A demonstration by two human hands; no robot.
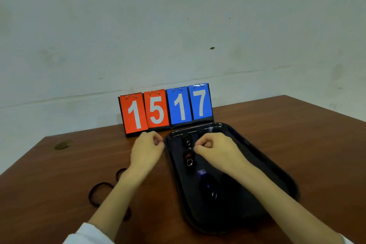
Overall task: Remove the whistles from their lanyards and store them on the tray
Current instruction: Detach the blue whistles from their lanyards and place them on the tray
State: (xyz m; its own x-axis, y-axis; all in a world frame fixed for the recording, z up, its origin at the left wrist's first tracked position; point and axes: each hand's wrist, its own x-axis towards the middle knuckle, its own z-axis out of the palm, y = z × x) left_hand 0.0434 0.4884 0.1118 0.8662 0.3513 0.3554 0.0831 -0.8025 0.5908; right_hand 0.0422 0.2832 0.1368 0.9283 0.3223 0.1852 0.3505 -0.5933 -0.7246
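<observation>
A black tray (277, 172) lies on the brown table, right of centre. On it two dark whistles (187, 140) (189, 159) with metal rings lie one behind the other, and a blue whistle (208, 184) lies nearer to me. My right hand (214, 148) hovers over the tray's far half, fingers curled and thumb pinched to forefinger beside the dark whistles; what it pinches is hidden. My left hand (147, 149) is just left of the tray's rim, closed on a small shiny metal clip (156, 141). Black lanyards (99, 194) lie loose on the table under my left forearm.
A flip scoreboard (166, 109) reading 15 in red and 17 in blue stands right behind the tray against the white wall. A small brownish scrap (63, 144) lies at the table's far left. The table's right edge runs behind the tray.
</observation>
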